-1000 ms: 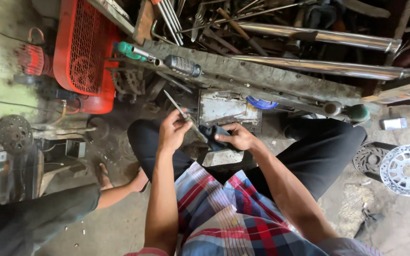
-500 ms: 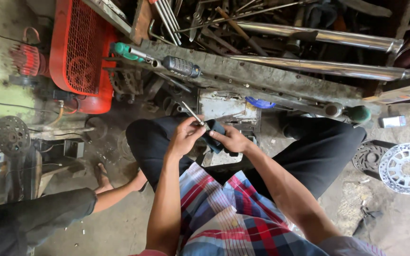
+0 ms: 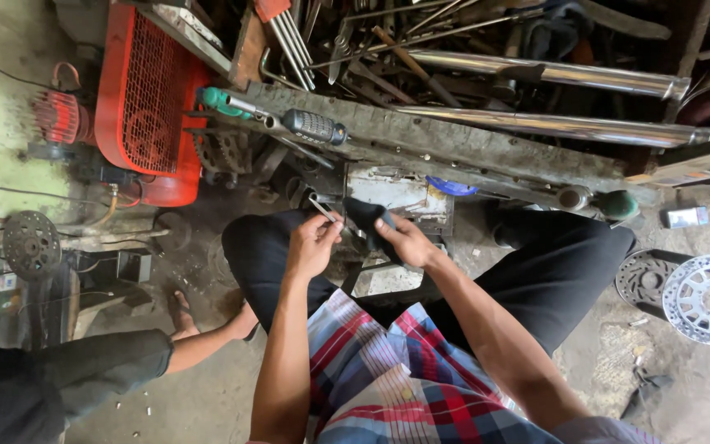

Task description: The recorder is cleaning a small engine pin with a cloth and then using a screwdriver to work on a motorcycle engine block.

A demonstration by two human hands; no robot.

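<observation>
My left hand (image 3: 314, 244) is closed on a thin metal tool (image 3: 323, 207) whose tip points up and to the left. My right hand (image 3: 404, 240) grips a dark, black part (image 3: 367, 215) just to the right of it. Both hands meet above my lap, in front of a worn metal box (image 3: 400, 196). I am squatting in dark trousers and a plaid shirt.
A red wire-guarded machine (image 3: 145, 107) stands at the upper left. A long beam (image 3: 454, 140) carries screwdrivers, with chrome pipes (image 3: 552, 76) and scrap rods behind. Wheel discs (image 3: 708, 296) lie at the right. Another person's leg and foot (image 3: 182, 316) reach in from the lower left.
My left hand has drawn the thin tool down and towards the right hand, so the two hands now work close together on the dark part.
</observation>
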